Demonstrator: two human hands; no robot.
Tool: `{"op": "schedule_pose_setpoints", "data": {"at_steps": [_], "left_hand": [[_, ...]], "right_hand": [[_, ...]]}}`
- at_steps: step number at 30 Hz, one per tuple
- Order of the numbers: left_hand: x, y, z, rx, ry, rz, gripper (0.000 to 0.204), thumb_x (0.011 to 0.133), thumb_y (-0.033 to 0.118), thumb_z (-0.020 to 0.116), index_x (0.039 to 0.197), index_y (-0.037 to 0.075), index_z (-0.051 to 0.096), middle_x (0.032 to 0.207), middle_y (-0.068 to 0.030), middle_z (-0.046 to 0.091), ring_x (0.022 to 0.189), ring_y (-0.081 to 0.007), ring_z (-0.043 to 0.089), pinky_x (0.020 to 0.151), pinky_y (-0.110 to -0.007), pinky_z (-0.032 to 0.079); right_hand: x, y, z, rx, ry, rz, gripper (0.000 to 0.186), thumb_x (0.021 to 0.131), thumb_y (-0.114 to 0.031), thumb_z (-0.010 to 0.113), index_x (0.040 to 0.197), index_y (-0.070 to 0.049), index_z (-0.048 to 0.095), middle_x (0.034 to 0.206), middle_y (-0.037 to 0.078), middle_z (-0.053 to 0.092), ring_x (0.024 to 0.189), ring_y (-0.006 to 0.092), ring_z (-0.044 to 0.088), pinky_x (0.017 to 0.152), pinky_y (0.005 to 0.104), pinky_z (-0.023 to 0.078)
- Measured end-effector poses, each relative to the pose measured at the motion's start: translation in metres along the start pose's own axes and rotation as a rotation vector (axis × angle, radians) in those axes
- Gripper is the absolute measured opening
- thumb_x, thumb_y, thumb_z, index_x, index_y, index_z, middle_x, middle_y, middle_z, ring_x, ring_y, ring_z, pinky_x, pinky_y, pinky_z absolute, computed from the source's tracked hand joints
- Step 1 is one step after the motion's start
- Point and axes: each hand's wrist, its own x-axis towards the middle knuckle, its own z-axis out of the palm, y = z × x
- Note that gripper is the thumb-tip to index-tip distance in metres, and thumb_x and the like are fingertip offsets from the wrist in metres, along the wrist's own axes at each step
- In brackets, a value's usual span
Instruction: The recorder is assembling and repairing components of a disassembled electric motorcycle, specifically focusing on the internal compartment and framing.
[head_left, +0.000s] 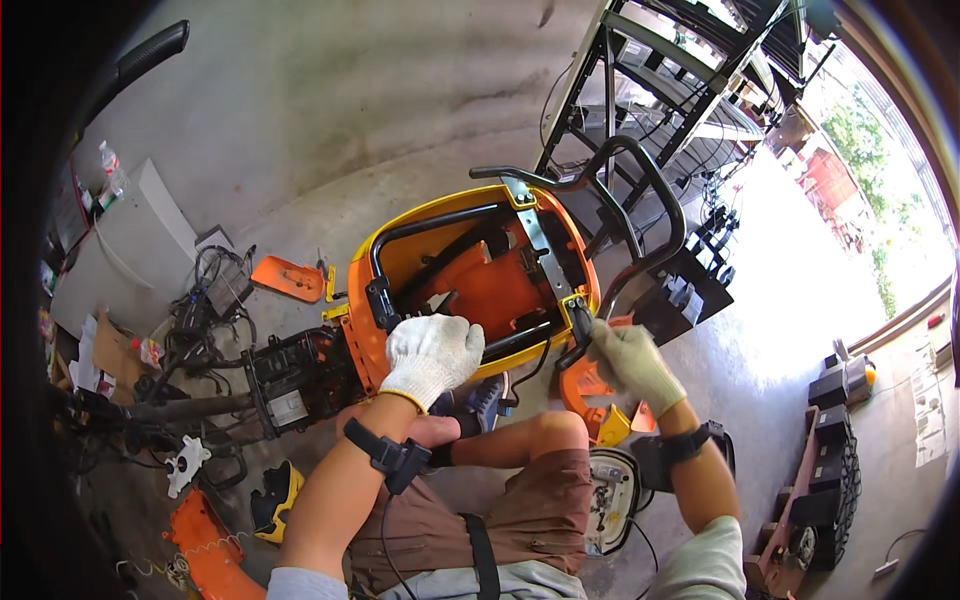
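Note:
My left hand, in a white knit glove, rests with curled fingers at the near edge of an orange-and-yellow vehicle body; what it holds, if anything, is hidden. My right hand, in a cream glove, has its fingers closed at a black part beside the right corner bracket. The open body has black tubes, a silver crossbar and an orange interior. A bent black tube rack sticks out to the right.
Cables, loose orange panels and a black-and-yellow object lie left. A white cabinet stands by the wall, metal shelving behind. Orange pieces and an opened pale housing lie near me; black boxes line the right.

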Motion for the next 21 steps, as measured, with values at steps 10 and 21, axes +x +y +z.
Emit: {"op": "schedule_pose_setpoints", "data": {"at_steps": [10,21], "left_hand": [[-0.001,-0.001,0.005,0.011,0.053,0.022,0.05,0.102,0.044,0.049,0.093,0.007,0.082,0.093,-0.0212,0.078,0.09,-0.0432,0.076,0.088,-0.055,0.06],[-0.002,-0.001,0.004,0.005,0.061,0.021,0.051,0.103,0.045,0.049,0.093,0.007,0.082,0.094,-0.0214,0.078,0.091,-0.0434,0.077,0.088,-0.054,0.06]], "right_hand": [[-0.023,-0.009,0.09,0.89,-0.12,-0.102,0.033,0.116,-0.03,0.052,0.12,0.0,0.065,0.088,0.006,0.071,0.076,0.0188,0.067,0.067,0.03,0.055],[0.017,0.025,-0.033,0.109,0.044,-0.097,0.06,0.11,-0.051,0.058,0.087,0.0,0.078,0.061,-0.003,0.052,0.053,0.0083,0.045,0.052,0.0295,0.035]]}}
